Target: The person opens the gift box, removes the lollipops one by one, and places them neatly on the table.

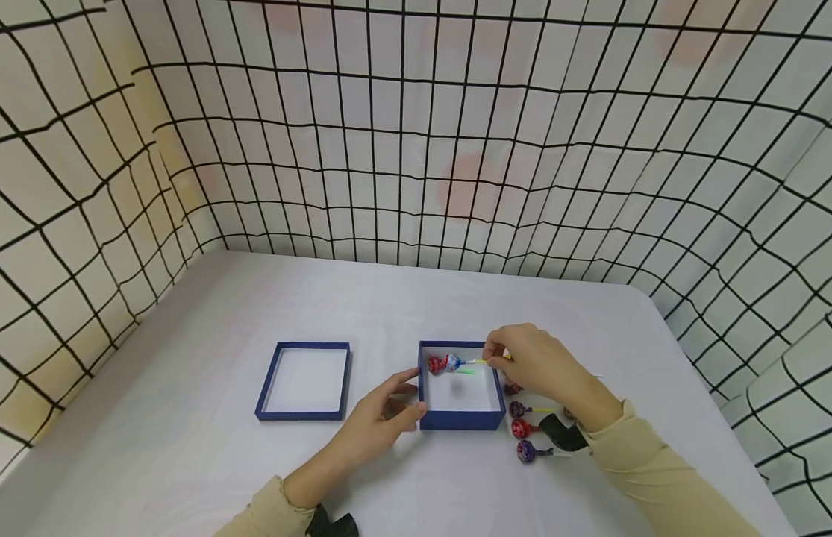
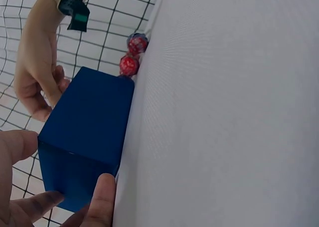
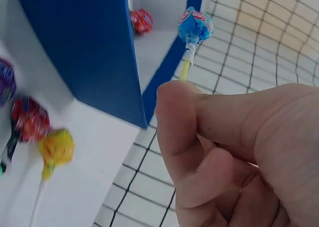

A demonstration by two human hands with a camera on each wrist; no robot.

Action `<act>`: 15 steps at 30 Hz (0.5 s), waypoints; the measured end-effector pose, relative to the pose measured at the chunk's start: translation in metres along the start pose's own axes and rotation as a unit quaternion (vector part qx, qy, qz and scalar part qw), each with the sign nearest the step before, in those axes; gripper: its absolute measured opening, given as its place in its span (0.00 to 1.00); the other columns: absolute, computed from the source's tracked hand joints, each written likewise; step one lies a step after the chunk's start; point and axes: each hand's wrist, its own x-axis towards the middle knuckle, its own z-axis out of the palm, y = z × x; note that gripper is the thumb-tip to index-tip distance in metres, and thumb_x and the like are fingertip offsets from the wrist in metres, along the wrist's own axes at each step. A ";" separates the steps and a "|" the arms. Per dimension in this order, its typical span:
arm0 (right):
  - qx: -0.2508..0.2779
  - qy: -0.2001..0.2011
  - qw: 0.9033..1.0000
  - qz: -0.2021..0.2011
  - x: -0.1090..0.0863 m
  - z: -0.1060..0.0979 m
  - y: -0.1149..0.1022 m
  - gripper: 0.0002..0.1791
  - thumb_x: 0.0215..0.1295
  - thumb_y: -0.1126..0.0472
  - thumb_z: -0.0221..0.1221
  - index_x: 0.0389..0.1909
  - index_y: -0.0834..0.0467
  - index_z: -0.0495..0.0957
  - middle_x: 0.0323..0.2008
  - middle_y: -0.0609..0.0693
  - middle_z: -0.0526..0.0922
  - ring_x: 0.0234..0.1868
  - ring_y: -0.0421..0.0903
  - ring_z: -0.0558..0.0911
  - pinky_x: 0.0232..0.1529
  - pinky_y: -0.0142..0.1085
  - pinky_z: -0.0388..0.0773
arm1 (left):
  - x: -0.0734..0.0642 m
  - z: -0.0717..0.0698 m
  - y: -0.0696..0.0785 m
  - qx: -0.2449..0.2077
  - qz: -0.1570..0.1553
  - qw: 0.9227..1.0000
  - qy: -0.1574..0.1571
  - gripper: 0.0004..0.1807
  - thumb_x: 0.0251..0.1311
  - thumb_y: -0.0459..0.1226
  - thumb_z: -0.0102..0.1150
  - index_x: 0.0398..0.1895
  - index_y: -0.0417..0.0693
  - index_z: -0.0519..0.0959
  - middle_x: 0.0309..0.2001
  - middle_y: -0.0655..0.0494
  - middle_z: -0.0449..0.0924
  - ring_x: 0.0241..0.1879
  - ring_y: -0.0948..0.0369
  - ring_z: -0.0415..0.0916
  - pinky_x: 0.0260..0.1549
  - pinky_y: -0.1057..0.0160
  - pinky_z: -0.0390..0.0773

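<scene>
My right hand (image 1: 533, 362) pinches the yellow stick of a blue-wrapped lollipop (image 3: 194, 26) between thumb and finger, its head over the blue box (image 1: 463, 421). Inside that box, a red lollipop (image 1: 435, 365) lies near the left wall, and a green stick (image 1: 465, 372) shows beside it. My left hand (image 1: 378, 418) touches the box's left side, its thumb at the near corner and its fingers spread along the wall. In the left wrist view, fingertips (image 2: 104, 187) rest against the blue outer wall.
A shallow blue-edged box lid (image 1: 301, 416), white inside, lies left of the box. Several lollipops lie right of it, including a purple one (image 1: 525, 450), a red one (image 1: 521, 428) and a yellow one (image 3: 56, 147). Black wire mesh (image 1: 402, 134) stands around the white table (image 1: 187, 432).
</scene>
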 end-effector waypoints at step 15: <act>0.044 0.023 0.998 0.024 -0.043 -0.025 0.058 0.03 0.75 0.60 0.67 0.42 0.55 0.85 0.40 0.48 0.86 0.26 0.41 0.78 0.25 0.32 0.73 | 0.001 -0.001 0.000 -0.006 -0.002 1.000 -0.006 0.34 0.78 0.41 0.62 0.82 0.44 0.65 0.67 0.35 0.78 0.56 0.50 0.85 0.50 0.62 0.91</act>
